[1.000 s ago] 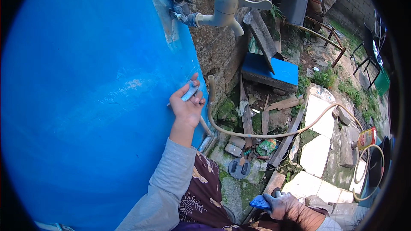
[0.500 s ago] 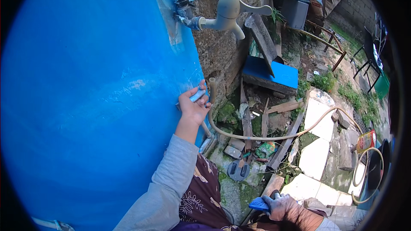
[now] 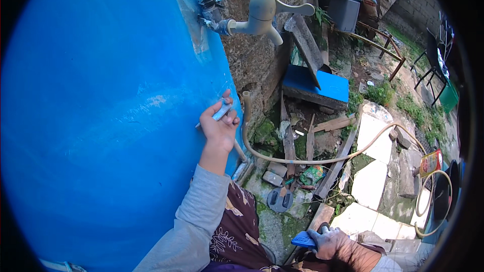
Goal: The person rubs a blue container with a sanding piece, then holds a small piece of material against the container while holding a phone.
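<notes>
My left hand (image 3: 218,127) is raised against the side of a big blue plastic tank (image 3: 106,121). Its fingers are closed on a small pale blue-grey piece (image 3: 221,111) pressed to the tank wall. My right hand (image 3: 330,242) sits low by my lap and grips a blue object (image 3: 304,241) of which only one end shows. A beige tap (image 3: 262,12) sticks out from the tank's upper right, above my left hand.
A rough stone wall (image 3: 262,65) stands right of the tank. A tan hose (image 3: 307,158) curves over the ground among wood scraps, a blue board (image 3: 316,85), white slabs (image 3: 370,181) and a grey bin (image 3: 345,6). Patterned cloth (image 3: 237,231) covers my lap.
My left hand has slid down and a little right along the tank wall, still holding the small piece. The right hand stays low with the blue object.
</notes>
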Motion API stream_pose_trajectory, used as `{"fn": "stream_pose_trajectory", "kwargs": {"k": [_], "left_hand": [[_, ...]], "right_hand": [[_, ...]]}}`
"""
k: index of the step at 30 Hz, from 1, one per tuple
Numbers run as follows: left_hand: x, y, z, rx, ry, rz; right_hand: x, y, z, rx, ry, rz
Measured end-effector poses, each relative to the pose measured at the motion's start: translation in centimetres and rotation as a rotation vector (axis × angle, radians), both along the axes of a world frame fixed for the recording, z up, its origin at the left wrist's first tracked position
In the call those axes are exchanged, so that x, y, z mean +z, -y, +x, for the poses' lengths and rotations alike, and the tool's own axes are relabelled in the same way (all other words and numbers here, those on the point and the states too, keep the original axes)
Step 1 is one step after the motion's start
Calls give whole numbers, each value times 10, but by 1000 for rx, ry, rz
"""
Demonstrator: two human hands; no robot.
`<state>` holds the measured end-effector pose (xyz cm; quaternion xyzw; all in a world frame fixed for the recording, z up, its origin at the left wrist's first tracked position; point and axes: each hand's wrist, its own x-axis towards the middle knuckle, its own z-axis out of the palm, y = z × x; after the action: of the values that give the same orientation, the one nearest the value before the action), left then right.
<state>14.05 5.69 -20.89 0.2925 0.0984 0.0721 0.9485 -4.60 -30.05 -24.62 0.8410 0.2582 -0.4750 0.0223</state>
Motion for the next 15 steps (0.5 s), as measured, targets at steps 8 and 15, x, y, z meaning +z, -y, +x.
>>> {"fn": "stream_pose_trajectory", "kwargs": {"k": [8,15], "left_hand": [[-14,-7,13,-65,-217,-144],[2,-6,0,-36,58,29]], "right_hand": [[5,-5,2,-10,-2,12],[4,-2,-1,-10,25,21]]}}
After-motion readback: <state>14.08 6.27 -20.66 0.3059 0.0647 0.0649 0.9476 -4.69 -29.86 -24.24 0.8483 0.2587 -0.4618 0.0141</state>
